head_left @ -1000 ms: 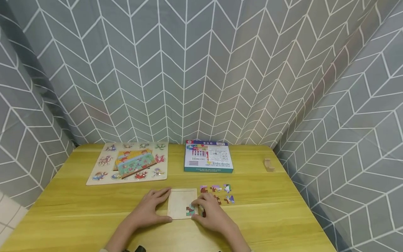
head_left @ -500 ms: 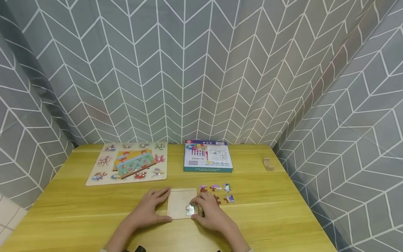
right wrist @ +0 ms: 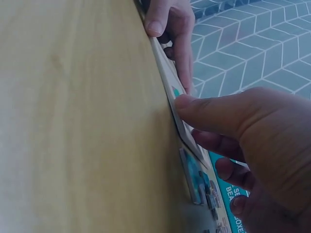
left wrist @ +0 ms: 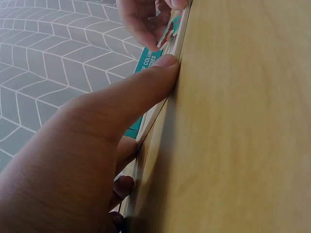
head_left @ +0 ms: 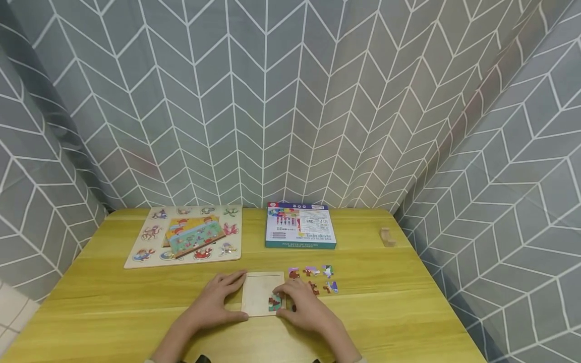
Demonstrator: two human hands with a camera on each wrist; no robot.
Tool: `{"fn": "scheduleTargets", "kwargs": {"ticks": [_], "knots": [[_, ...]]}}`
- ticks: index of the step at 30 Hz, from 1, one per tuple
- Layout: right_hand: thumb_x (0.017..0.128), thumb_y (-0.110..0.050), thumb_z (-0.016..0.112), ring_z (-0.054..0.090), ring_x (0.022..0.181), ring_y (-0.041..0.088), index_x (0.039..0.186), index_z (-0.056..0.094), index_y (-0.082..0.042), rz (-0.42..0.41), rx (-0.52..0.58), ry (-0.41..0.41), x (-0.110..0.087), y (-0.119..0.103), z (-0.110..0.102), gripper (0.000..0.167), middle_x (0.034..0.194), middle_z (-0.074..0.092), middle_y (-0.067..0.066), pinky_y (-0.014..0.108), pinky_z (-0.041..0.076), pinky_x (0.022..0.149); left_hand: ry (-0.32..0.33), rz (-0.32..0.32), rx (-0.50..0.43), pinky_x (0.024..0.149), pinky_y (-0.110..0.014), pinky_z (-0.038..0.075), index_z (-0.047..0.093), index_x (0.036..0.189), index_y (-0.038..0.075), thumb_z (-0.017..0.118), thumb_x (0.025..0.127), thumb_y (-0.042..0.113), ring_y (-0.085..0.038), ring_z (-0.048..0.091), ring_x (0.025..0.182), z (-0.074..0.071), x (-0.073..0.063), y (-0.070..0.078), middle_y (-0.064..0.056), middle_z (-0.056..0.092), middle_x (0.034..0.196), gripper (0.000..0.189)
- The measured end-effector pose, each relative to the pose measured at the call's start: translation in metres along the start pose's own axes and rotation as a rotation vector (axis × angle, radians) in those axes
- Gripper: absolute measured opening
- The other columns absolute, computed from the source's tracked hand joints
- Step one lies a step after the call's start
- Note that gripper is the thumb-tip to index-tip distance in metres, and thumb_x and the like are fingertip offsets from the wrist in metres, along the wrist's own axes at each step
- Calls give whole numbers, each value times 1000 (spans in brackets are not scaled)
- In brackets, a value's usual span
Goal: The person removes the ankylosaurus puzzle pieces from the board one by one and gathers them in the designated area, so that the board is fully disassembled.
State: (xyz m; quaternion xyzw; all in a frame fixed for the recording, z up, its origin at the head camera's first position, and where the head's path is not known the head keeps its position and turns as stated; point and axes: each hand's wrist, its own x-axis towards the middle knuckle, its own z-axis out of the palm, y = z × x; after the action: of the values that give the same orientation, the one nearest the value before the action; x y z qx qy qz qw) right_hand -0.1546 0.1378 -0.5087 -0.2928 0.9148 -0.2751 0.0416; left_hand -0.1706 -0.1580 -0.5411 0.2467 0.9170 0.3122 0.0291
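Observation:
A square wooden puzzle tray [head_left: 257, 290] lies on the table between both hands. My left hand [head_left: 215, 301] rests along its left side, thumb at the near corner and forefinger at the far one, fingers spread. At the tray's near right corner my right hand [head_left: 303, 306] pinches a teal and brown jigsaw piece [head_left: 274, 303] between thumb and fingers. In the left wrist view this piece [left wrist: 170, 34] stands tilted over the tray's rim. Several loose jigsaw pieces [head_left: 328, 271] lie right of the tray, some partly hidden by the right hand.
A large board with sea-animal pictures [head_left: 136, 246] lies at the back left, with colourful picture panels [head_left: 197, 238] on it. A flat printed box [head_left: 300, 229] sits at the back middle. Toward the right edge is a small wooden block [head_left: 387, 237]. A patterned curtain [head_left: 254, 101] hangs behind.
The jigsaw piece in my right hand tilted and caught a bright glare half a second ago; its colours show again now. The left hand and tray stay in place.

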Motion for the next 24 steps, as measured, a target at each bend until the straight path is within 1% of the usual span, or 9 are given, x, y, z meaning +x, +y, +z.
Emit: {"fn": "scheduleTargets", "kwargs": {"ticks": [3,7,9,12,15,18,19,21,24], "knots": [[94,-25,83,55,112,10,128,72,-16,6,1,-16,2,0,-1,37,118,67,-8,37,45,104,-2,-3,-3,97,-50,45,50,159,10,82,79,69,-17,45,116,0,0,1,-5,46,166,104],[93,-24,83,56,113,10,127,73,-14,21,5,-31,3,1,-2,37,120,68,-7,35,48,104,-6,-4,-1,98,-51,44,50,160,10,81,80,70,-17,44,116,0,0,0,-4,45,167,104],[94,-24,82,57,114,11,128,73,-14,28,11,-35,3,0,-2,37,121,68,-6,36,48,104,-7,-4,0,98,-51,43,50,160,10,81,80,70,-17,44,116,0,1,0,-4,45,167,105],[96,-22,79,59,119,15,130,72,-14,43,32,-9,0,1,-3,36,125,68,-4,40,48,107,-9,2,-3,98,-52,43,49,160,10,81,80,71,-18,45,117,1,1,-1,-5,45,167,105],[97,-21,77,60,123,20,130,70,-14,66,71,46,-10,5,-8,34,130,68,-2,44,48,109,-8,12,-12,99,-54,43,49,160,9,80,80,72,-19,45,118,2,1,-1,-6,45,167,106],[98,-19,76,61,116,20,130,69,-12,94,105,96,-24,13,-16,33,127,67,-2,42,52,103,-10,16,-11,100,-54,43,49,160,10,79,80,73,-19,45,119,2,1,0,-5,44,167,106],[99,-19,76,61,113,19,130,69,-12,101,107,110,-29,17,-19,33,124,67,-3,41,53,100,-10,14,-14,100,-54,43,49,160,10,80,80,72,-19,45,118,2,1,0,-5,44,167,106],[99,-18,76,61,111,19,132,69,-11,122,100,133,-40,24,-24,34,123,67,-4,42,53,99,-10,10,-17,100,-54,42,49,160,10,80,80,72,-19,45,118,2,1,0,-5,44,167,106],[98,-16,76,62,116,23,132,70,-10,166,75,171,-57,36,-31,35,126,67,-3,49,52,103,-10,4,-20,100,-55,43,48,160,10,81,80,71,-19,44,119,2,1,-1,-5,44,168,106]]}}
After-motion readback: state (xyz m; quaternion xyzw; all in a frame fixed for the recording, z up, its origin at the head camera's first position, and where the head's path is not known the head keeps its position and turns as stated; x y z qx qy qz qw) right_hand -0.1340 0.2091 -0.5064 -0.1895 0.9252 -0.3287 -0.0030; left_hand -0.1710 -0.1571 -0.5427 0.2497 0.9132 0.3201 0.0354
